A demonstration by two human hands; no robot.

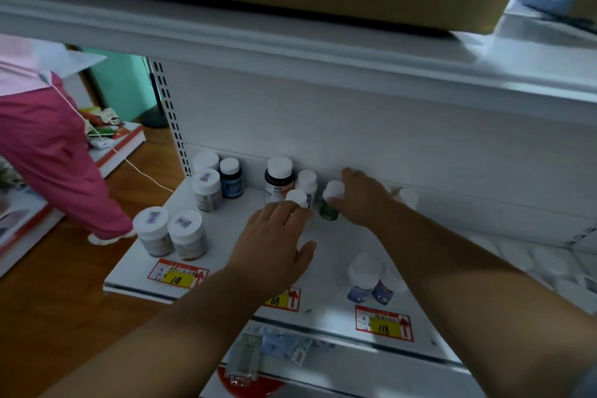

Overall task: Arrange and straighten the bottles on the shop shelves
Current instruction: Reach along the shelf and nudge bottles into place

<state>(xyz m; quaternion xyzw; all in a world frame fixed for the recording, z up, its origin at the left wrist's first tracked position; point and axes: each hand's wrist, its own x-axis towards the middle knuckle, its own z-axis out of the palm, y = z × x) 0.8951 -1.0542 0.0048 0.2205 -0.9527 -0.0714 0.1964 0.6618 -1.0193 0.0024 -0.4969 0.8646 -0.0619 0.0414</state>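
Right hand [361, 197] grasps the upright green bottle [330, 203] near the shelf [226, 236] back; left hand [277, 236], apparently released, fingertips touching a white-capped bottle [297, 198].

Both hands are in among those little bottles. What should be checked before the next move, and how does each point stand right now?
1. Right hand grips the green bottle: ok.
2. Green bottle upright: not ok, it tilts.
3. Left hand has a grip on the small white bottle: cannot tell, fingers only reach its base.
4. Dark bottle behind stands upright: ok.
5. Bare shelf in front for setting down: ok.
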